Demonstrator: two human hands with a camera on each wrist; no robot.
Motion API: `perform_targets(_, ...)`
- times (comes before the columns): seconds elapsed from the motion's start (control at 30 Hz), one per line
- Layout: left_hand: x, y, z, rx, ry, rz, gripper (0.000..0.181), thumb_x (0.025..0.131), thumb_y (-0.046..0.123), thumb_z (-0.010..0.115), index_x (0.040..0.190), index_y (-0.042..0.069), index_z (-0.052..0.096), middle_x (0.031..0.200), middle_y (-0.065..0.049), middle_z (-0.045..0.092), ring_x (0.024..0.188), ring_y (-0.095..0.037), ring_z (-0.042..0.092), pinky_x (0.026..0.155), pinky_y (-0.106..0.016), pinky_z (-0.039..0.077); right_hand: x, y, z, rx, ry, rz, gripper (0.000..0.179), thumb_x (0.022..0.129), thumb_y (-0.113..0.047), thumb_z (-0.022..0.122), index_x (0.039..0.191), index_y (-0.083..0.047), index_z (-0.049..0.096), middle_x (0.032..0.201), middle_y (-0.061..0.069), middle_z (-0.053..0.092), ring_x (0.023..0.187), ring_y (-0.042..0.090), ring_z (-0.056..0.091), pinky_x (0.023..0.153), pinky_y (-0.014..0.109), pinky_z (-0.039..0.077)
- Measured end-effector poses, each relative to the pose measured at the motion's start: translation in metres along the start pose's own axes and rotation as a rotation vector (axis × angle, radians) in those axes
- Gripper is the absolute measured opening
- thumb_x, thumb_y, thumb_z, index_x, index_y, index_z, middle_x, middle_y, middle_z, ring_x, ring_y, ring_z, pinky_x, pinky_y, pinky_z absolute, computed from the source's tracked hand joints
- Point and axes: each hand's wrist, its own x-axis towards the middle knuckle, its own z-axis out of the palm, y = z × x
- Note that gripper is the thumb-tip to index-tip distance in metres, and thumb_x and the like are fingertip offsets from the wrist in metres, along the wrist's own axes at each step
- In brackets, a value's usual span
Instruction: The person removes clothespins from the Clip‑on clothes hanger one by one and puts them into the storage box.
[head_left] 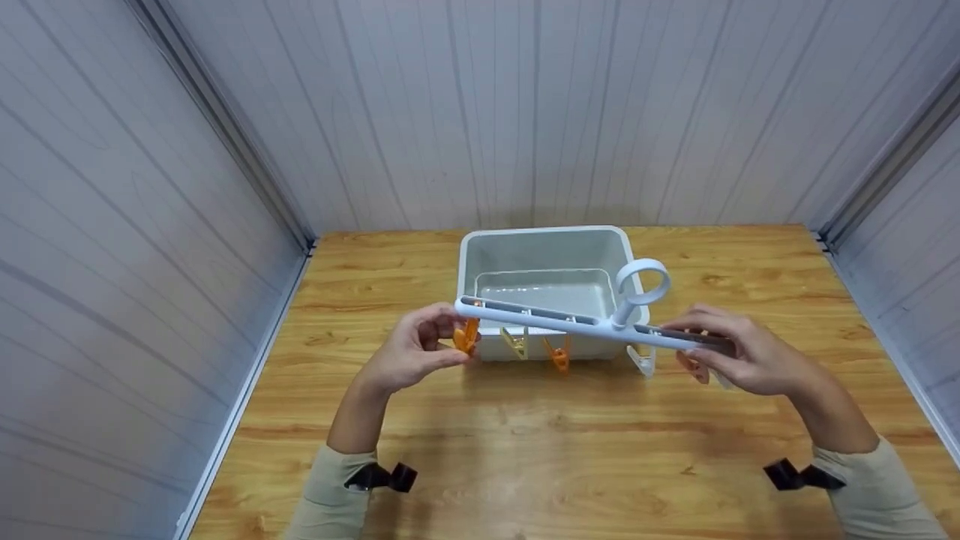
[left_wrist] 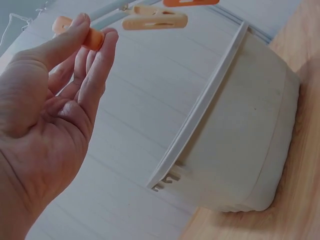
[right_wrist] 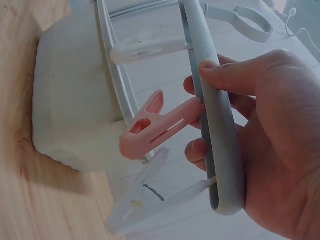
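A white clip hanger (head_left: 540, 322) with a ring hook (head_left: 643, 281) is held up at a slant, its left end higher in the head view. My right hand (head_left: 757, 354) grips the bar's right end, thumb on one side and fingers round the other. At the left end, my left hand (head_left: 412, 349) pinches an orange clothespin (left_wrist: 95, 40) between thumb and fingers. Along the bar hang a pale yellow clothespin (head_left: 516, 343), another orange clothespin (head_left: 559, 354) and a white clothespin (head_left: 642, 361). Beside my right hand are a pink clothespin (right_wrist: 160, 127) and another white one (right_wrist: 162, 200).
Behind the hanger, a pale grey tub (head_left: 547, 231) stands on the wooden tabletop (head_left: 517, 450), partly covered by the bar. White panel walls (head_left: 532, 112) enclose the back and both sides.
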Motion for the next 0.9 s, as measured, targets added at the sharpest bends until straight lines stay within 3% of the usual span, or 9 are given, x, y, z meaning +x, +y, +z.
perform_targets(0.2, 0.003, 0.003, 0.011, 0.061, 0.148, 0.032, 0.053, 0.096, 0.001, 0.087, 0.133, -0.022, 0.057, 0.107, 0.011, 0.07, 0.105, -0.005, 0.078, 0.082, -0.017, 0.065, 0.001, 0.013, 0.022, -0.015, 0.114, -0.089, 0.051, 0.097, 0.034, 0.053, 0.143, 0.017, 0.062, 0.102, 0.018, 0.063, 0.077, 0.019, 0.066, 0.062, 0.03, 0.058)
perform_targets(0.37, 0.007, 0.008, 0.02, 0.088, 0.276, 0.035, 0.052, 0.093, -0.008, 0.086, 0.135, -0.021, 0.058, 0.106, 0.011, 0.072, 0.101, -0.006, 0.077, 0.084, -0.023, 0.068, 0.004, 0.023, 0.038, 0.016, 0.177, -0.171, 0.054, 0.092, 0.039, 0.052, 0.141, 0.019, 0.062, 0.106, 0.02, 0.061, 0.079, 0.018, 0.068, 0.064, 0.028, 0.06)
perform_targets(0.63, 0.012, 0.018, 0.034, 0.197, 0.42, 0.004, 0.048, 0.089, -0.017, 0.084, 0.132, -0.014, 0.062, 0.104, 0.003, 0.069, 0.096, -0.008, 0.074, 0.084, -0.026, 0.07, 0.003, 0.022, 0.042, 0.085, 0.142, -0.133, 0.053, 0.097, 0.036, 0.047, 0.146, 0.019, 0.058, 0.115, 0.014, 0.063, 0.076, 0.021, 0.07, 0.064, 0.028, 0.062)
perform_targets(0.9, 0.014, 0.019, 0.042, 0.25, 0.486, 0.041, 0.05, 0.09, -0.017, 0.084, 0.135, -0.009, 0.064, 0.106, -0.019, 0.073, 0.095, -0.008, 0.074, 0.089, -0.03, 0.07, 0.001, 0.017, 0.045, -0.058, 0.189, -0.051, 0.05, 0.098, 0.03, 0.056, 0.143, 0.01, 0.067, 0.118, 0.0, 0.067, 0.089, 0.009, 0.065, 0.074, 0.021, 0.058)
